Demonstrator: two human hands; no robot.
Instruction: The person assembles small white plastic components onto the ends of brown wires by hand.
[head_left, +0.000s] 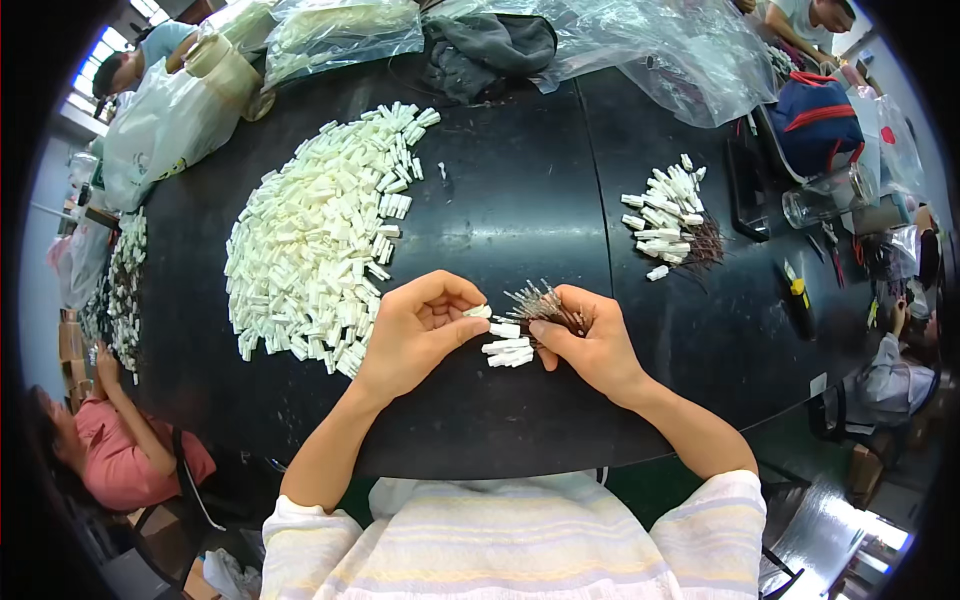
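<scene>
Between the thumb and fingers of my left hand (425, 325) is pinched a small white plastic connector housing (479, 311). My right hand (592, 340) grips a bundle of short brown wires (545, 305) with metallic tips that fan up and to the left. The two hands almost meet over the near middle of the table. A few white housings (508, 351) sit just below the wire bundle, between the hands; whether they are joined to wires is hidden by my right fingers. Left of my left hand spreads a large heap of loose white housings (310, 240).
On the right lies a smaller pile of white housings with brown wires (675, 220). Beyond it are a black tray (746, 190), a glass jar (830, 200) and a yellow utility knife (797, 285). Plastic bags (345, 35) and dark cloth (488, 55) line the far edge. Other people sit around the black table (500, 430).
</scene>
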